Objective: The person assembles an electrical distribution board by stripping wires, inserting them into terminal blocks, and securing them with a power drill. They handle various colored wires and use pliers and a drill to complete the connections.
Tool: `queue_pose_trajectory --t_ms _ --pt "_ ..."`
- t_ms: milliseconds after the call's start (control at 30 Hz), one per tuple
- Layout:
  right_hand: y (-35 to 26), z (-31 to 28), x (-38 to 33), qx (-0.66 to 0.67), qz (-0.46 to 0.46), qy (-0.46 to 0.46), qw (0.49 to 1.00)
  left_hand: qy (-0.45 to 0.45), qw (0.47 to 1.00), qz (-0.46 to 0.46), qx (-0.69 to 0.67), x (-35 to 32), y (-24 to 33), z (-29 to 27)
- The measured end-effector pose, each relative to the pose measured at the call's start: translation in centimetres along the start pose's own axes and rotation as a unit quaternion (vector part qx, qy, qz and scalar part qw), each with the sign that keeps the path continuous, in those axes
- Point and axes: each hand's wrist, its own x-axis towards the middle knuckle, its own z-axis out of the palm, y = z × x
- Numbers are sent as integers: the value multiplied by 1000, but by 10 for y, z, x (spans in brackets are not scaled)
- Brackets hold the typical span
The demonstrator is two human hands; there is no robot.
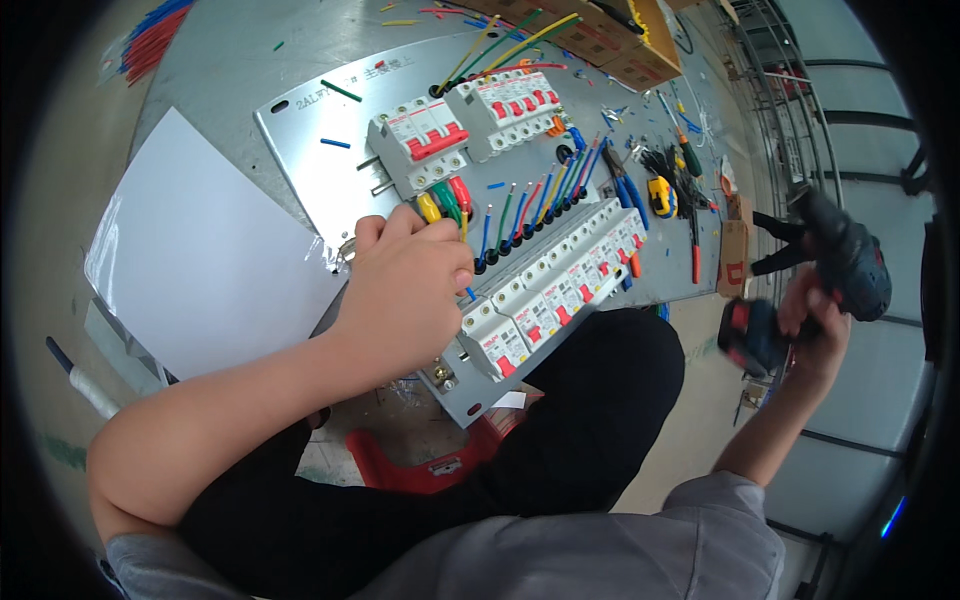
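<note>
My left hand [408, 275] is closed, fingers curled at the edge of a metal mounting plate [330, 185], below thick yellow, green and red sleeved wires [445, 203]. What it grips is hidden; a short blue wire end [470, 294] pokes out beneath the fingers. Off to the right, away from the table, my right hand [812, 325] is wrapped round the handle of a dark cordless drill [850, 260], slightly blurred. On the plate sit a large breaker with a red lever [425, 140], a block of breakers [510, 105] and a long row of small breakers [560, 290], with coloured wires [545, 205] rising beside the row.
White sheets [210, 250] in clear film lie left of the plate. Pliers [625, 185], a yellow tape measure [662, 197], screwdrivers [688, 155] and wire scraps are on the table's right. A cardboard box [620, 45] stands at the back. A red stool [400, 465] is below.
</note>
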Motion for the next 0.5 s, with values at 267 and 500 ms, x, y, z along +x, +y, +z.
queue_pose_trajectory --t_ms 267,500 --pt "-67 61 -19 -357 -172 -279 875 11 1000 15 17 1 -5 7" --pt "-80 105 1 -396 -124 -340 844 9 1000 -3 -3 -1 -4 6"
